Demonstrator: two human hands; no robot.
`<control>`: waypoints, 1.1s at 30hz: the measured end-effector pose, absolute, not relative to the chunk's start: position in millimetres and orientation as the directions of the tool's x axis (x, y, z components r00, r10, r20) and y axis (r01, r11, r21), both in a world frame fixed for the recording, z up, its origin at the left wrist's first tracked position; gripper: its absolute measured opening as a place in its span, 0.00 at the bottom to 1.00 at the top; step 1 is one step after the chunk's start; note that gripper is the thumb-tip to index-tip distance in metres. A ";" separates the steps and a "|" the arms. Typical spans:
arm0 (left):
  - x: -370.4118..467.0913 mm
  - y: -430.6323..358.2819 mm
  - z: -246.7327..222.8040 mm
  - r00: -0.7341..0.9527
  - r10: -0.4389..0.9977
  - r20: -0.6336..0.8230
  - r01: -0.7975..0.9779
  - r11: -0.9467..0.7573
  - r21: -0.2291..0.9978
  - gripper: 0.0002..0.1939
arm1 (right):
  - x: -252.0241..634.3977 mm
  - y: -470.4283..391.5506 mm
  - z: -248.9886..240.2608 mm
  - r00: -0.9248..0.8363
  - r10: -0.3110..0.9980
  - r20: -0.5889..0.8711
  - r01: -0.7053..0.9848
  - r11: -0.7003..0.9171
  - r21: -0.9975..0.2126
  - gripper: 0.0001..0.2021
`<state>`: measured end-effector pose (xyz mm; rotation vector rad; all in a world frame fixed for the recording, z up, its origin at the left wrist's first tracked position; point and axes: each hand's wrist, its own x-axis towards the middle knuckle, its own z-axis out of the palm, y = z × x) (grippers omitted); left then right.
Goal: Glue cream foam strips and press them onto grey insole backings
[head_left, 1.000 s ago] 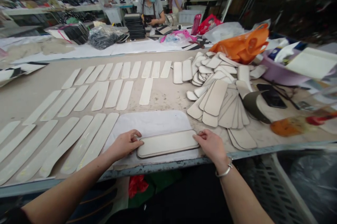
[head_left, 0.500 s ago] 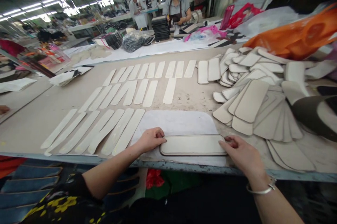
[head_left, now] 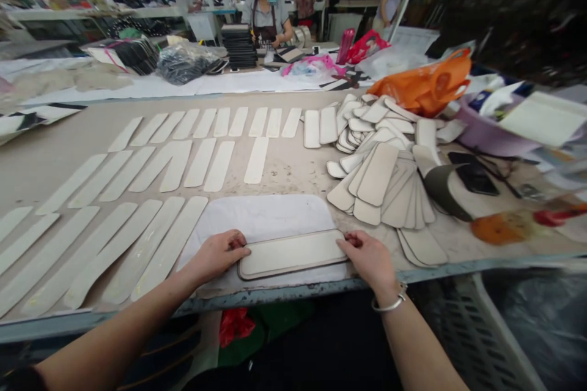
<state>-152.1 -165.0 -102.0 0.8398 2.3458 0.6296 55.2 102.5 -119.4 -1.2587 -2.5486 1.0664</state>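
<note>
Between my hands is a long, pale panel with rounded corners and a dark edge point(head_left: 293, 251), seemingly more than one layer thick. My left hand point(head_left: 224, 254) pinches its left end between thumb and fingers. At the opposite end my right hand point(head_left: 368, 254), with a bangle on the wrist, grips the panel the same way. Beneath it lies a white sheet point(head_left: 270, 210) at the table's front edge. Rows of thin pale strips point(head_left: 172, 247) are spread to the left and farther back. To the right, a fanned heap of dark-edged panels point(head_left: 378, 174) covers the table.
An orange plastic bag point(head_left: 422, 88) and a purple basin point(head_left: 495, 128) stand behind the heap. On the right are a phone point(head_left: 474, 174) and a bottle with amber contents point(head_left: 502, 227). A masked person point(head_left: 270, 11) works across the table beside a dark stack point(head_left: 238, 46).
The camera view has turned to the right and levelled, bringing the basin, phone and bottle into sight. Both hands keep hold of the panel, which now slants slightly up toward its right end.
</note>
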 end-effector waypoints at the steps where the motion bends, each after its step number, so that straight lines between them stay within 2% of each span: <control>1: -152.2 -164.8 -102.2 -0.645 0.681 -0.346 0.418 0.694 0.587 0.12 | 55.5 102.9 -120.5 -0.653 0.732 -0.195 0.651 0.410 -0.639 0.15; 8: -149.8 -162.4 -100.0 -0.650 0.665 -0.367 0.398 0.710 0.581 0.12 | 56.5 103.9 -121.0 -0.652 0.731 -0.201 0.643 0.393 -0.657 0.14; 17: -149.5 -163.4 -102.4 -0.648 0.663 -0.376 0.388 0.711 0.586 0.12 | 57.9 106.3 -123.7 -0.660 0.722 -0.207 0.661 0.427 -0.618 0.13; 19: -149.3 -163.8 -101.7 -0.651 0.664 -0.367 0.392 0.709 0.587 0.11 | 59.9 103.4 -121.6 -0.648 0.752 -0.120 0.656 0.471 -0.589 0.16; 22: -148.4 -164.2 -100.2 -0.654 0.677 -0.337 0.422 0.696 0.581 0.10 | 59.6 83.3 -108.2 -0.650 0.752 0.111 0.597 0.595 -0.537 0.26; 23: -147.9 -164.2 -99.7 -0.653 0.682 -0.330 0.429 0.692 0.580 0.10 | 57.8 71.2 -102.0 -0.690 0.704 0.169 0.545 0.659 -0.518 0.28; 25: -147.0 -163.9 -98.6 -0.650 0.684 -0.331 0.434 0.692 0.577 0.10 | 50.9 40.6 -90.8 -0.828 0.519 0.213 0.372 0.793 -0.483 0.30; 27: -146.3 -163.3 -98.1 -0.645 0.682 -0.345 0.435 0.698 0.569 0.11 | 40.0 7.1 -85.7 -0.942 0.274 0.194 0.154 0.865 -0.477 0.33; 29: -146.4 -162.5 -98.7 -0.639 0.683 -0.353 0.441 0.702 0.560 0.12 | 27.6 -20.4 -89.4 -0.984 0.082 0.160 -0.008 0.871 -0.492 0.35; 31: -147.2 -162.2 -100.2 -0.631 0.695 -0.345 0.455 0.691 0.561 0.12 | 18.1 -34.4 -99.9 -0.993 -0.006 0.118 -0.066 0.858 -0.509 0.37; 33: -147.9 -162.4 -101.5 -0.625 0.709 -0.327 0.470 0.676 0.567 0.12 | 16.0 -32.2 -111.7 -0.998 -0.019 0.066 -0.050 0.861 -0.507 0.38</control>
